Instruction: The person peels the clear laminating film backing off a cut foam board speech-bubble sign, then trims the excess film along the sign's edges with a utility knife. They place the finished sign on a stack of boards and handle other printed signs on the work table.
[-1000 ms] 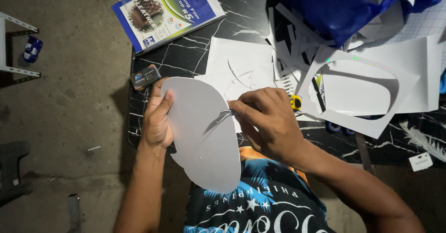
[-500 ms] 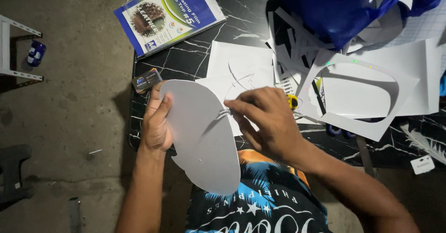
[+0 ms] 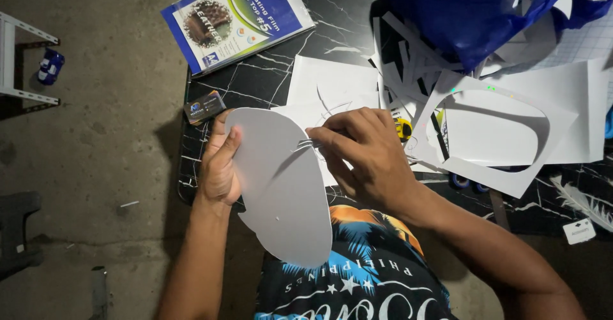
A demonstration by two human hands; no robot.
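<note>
Left to right: my left hand (image 3: 220, 167), fingers clamped on the oval white card (image 3: 281, 192) held over the dark marbled table (image 3: 255, 81) edge; my right hand (image 3: 367, 160) pinches a thin metal tool, mostly hidden; beyond, white offcuts (image 3: 504, 135) and blue bag (image 3: 472, 10).

The one camera sits on my head, looking steeply down and close over my lap at the near left corner of the black marbled table (image 3: 255, 81), with bare concrete floor (image 3: 108, 141) filling the left side.
</note>
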